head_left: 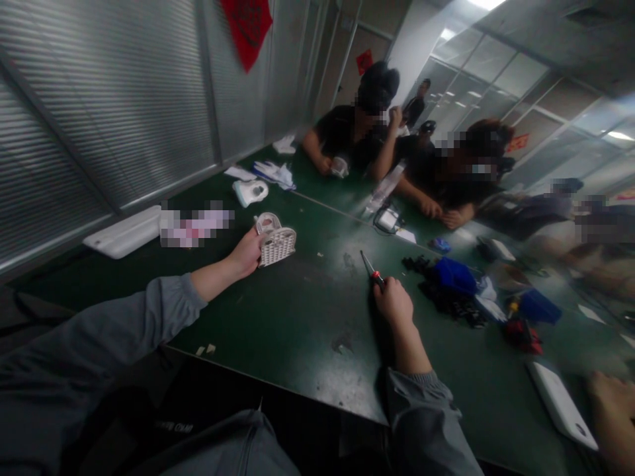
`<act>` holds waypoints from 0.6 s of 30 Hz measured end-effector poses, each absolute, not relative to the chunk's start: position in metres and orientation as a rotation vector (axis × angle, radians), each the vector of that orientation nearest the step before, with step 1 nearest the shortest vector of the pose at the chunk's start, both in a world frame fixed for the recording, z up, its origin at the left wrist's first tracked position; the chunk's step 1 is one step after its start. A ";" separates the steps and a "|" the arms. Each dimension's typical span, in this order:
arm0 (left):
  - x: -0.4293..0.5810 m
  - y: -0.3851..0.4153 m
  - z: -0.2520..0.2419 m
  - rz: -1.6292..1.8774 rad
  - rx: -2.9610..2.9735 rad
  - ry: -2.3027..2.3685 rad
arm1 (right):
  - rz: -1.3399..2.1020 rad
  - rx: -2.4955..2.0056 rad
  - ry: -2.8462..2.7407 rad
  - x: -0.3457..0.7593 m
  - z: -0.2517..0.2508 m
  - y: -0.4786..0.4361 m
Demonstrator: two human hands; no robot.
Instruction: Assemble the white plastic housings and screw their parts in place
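Note:
My left hand grips a whitish plastic part by its left side, above the green table. The part has a ribbed grid face and a rounded upper section with an opening; its exact kind I cannot make out. In my right hand is a screwdriver with a red and black handle. Its metal shaft points up and to the left, away from the plastic part. The fingers of my right hand are wrapped round the handle, partly hidden from view.
On the green table lie a white casing at left, a white and light-blue part and gloves behind. Blue bins and dark small parts stand right, near a long white device. Co-workers sit across and at right.

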State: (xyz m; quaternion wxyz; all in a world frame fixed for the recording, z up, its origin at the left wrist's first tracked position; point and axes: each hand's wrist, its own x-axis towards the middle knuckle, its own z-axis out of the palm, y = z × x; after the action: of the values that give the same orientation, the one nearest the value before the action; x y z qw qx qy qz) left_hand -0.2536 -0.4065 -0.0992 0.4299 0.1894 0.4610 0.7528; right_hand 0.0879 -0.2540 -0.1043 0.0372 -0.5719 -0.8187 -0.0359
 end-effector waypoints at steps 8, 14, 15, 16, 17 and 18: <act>-0.258 -0.403 -0.116 1.948 0.670 1.317 | 0.213 -0.802 -2.699 0.056 -0.089 -0.314; -0.246 -0.406 -0.119 1.891 0.729 1.271 | 0.190 -0.621 -2.705 0.039 -0.088 -0.339; -0.245 -0.406 -0.119 1.883 0.724 1.260 | 0.194 -0.619 -2.701 0.039 -0.088 -0.339; -0.244 -0.407 -0.118 1.877 0.712 1.251 | 0.197 -0.615 -2.700 0.040 -0.088 -0.338; -0.244 -0.407 -0.117 1.867 0.694 1.243 | 0.200 -0.609 -2.702 0.041 -0.087 -0.338; -0.245 -0.408 -0.116 1.858 0.676 1.236 | 0.200 -0.601 -2.708 0.042 -0.087 -0.337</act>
State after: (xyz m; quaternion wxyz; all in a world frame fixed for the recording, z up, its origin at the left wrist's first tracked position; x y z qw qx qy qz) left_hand -0.2446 -0.4076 -0.1164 0.3941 0.2663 0.4873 0.7323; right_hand 0.0416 -0.3374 -0.0869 0.1794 -0.2128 -0.9579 0.0708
